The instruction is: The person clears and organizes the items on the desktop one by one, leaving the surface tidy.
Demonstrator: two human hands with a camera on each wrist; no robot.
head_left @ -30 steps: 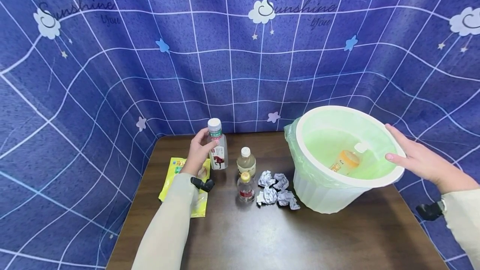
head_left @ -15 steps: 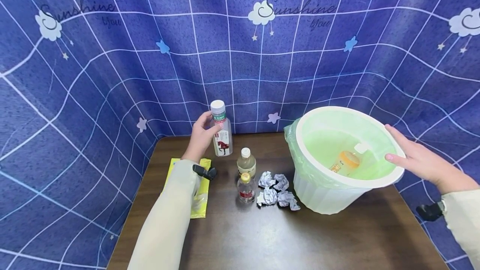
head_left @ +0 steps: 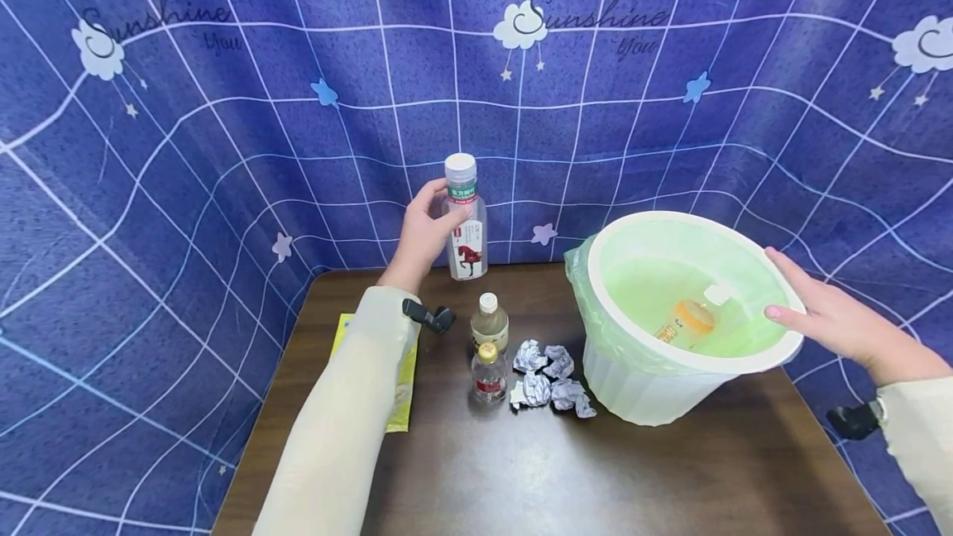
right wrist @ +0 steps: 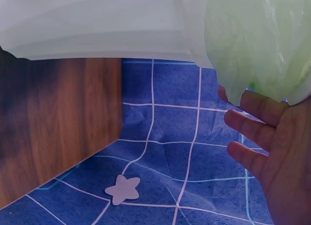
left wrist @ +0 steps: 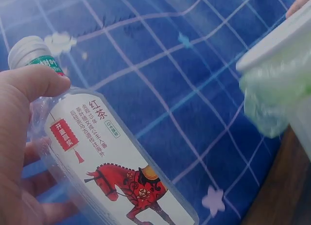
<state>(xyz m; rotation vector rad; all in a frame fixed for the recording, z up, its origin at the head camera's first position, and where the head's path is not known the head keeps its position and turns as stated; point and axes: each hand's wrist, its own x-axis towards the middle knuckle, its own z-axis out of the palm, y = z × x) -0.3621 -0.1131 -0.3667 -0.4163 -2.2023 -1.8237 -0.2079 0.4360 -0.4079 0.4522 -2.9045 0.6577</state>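
My left hand (head_left: 423, 236) grips a clear plastic bottle (head_left: 468, 242) near its neck and holds it upright above the back of the table. Its white cap, green band and red horse label (left wrist: 124, 152) show large in the left wrist view. On the right, my right hand (head_left: 837, 319) holds the rim of a tilted white trash bin (head_left: 633, 395), thumb inside and fingers outside. The right wrist view has those fingers (right wrist: 250, 130) under the hanging edge of the green liner (right wrist: 243, 50). An orange-capped bottle (head_left: 688, 319) lies inside the bin.
Two small bottles stand mid-table, one with a white cap (head_left: 489, 325) and one with a yellow cap (head_left: 488, 375). Several crumpled paper balls (head_left: 536, 389) lie beside the bin. A yellow packet (head_left: 403, 391) is partly under my left sleeve. A blue curtain (head_left: 476, 106) hangs behind the table.
My left hand has lifted the horse-label bottle off the table and carried it up and to the right. The right hand and the bin have stayed in place.
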